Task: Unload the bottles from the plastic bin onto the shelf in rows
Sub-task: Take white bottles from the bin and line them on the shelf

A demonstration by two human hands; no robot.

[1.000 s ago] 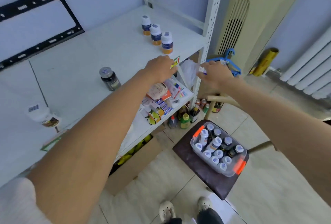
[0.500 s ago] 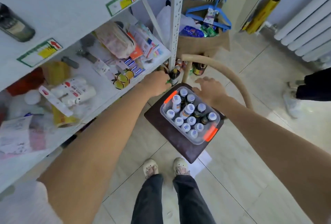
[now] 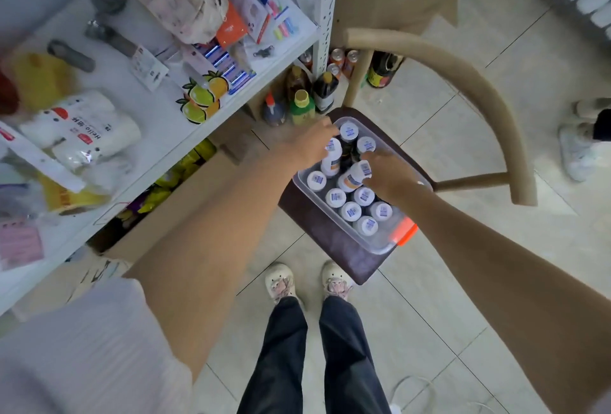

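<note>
Tiled floor carries a chair (image 3: 489, 109) whose seat holds the plastic bin (image 3: 380, 245), with the shelf (image 3: 172, 122) at 10 o'clock. Both hands have dropped from shelf height into the bin within the last second: the left hand (image 3: 307, 145) grasps one bottle (image 3: 332, 157), the right hand (image 3: 393, 179) another bottle (image 3: 355, 177). Next pickup is under way; many bottles remain.

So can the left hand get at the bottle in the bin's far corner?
Probably yes: the left hand is already at the bin, its fingertips beside that white-capped bottle, with nothing above it.

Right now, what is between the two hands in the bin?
In the head view, dark-bodied bottles stand between the left hand and right hand.
</note>
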